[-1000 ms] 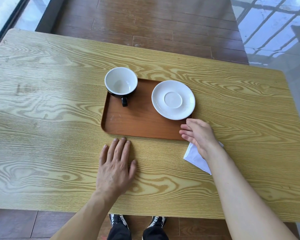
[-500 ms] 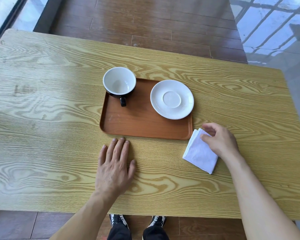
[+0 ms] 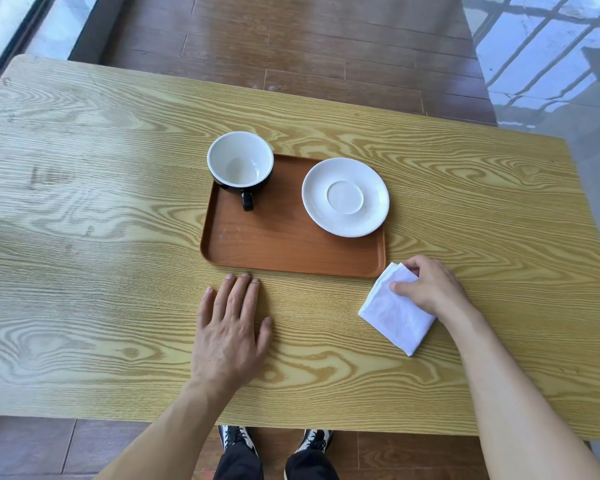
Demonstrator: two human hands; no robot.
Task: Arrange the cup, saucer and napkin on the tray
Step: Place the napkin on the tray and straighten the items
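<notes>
A brown tray (image 3: 284,244) lies in the middle of the wooden table. On its far left corner stands a cup (image 3: 240,164), black outside and white inside, handle toward me. A white saucer (image 3: 345,197) rests on the tray's far right corner, slightly over the edge. A folded white napkin (image 3: 394,315) lies on the table just off the tray's near right corner. My right hand (image 3: 428,285) pinches the napkin's far corner between thumb and fingers. Near the tray's front edge my left hand (image 3: 231,327) lies flat on the table, fingers spread, holding nothing.
The table (image 3: 84,237) has a light wood grain top, with its front edge close to me. Dark wooden floor lies beyond the far edge. My shoes (image 3: 278,441) show under the near edge.
My right hand moved from the tray's near right corner back to the right, uncovering the napkin, and closed its fingers on the napkin's far corner. My left hand stayed flat.
</notes>
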